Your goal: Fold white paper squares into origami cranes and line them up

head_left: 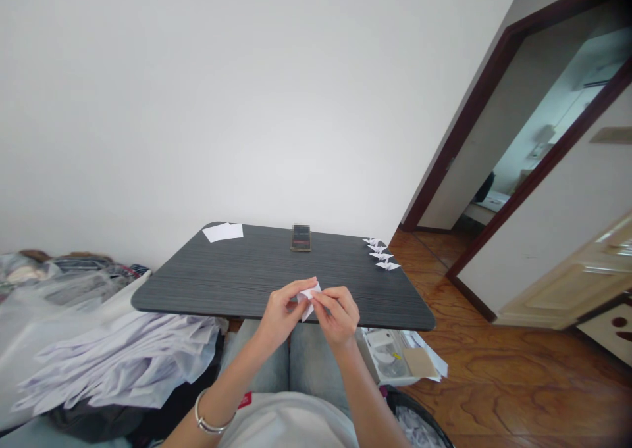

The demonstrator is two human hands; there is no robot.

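A small piece of folded white paper is held up over the front edge of the dark table. My left hand grips its left side between thumb and fingers. From the other side my right hand pinches the paper, its fingertips close to the left thumb. The fingers partly cover the paper, so its full shape is hidden. On the table's right side stand several folded paper cranes in a row. White paper sheets lie at the back left corner.
A phone is at the table's back edge by the white wall. Clothes are heaped at left. Below the table's right end sit a box with papers and a dark-rimmed bin. A doorway opens at right.
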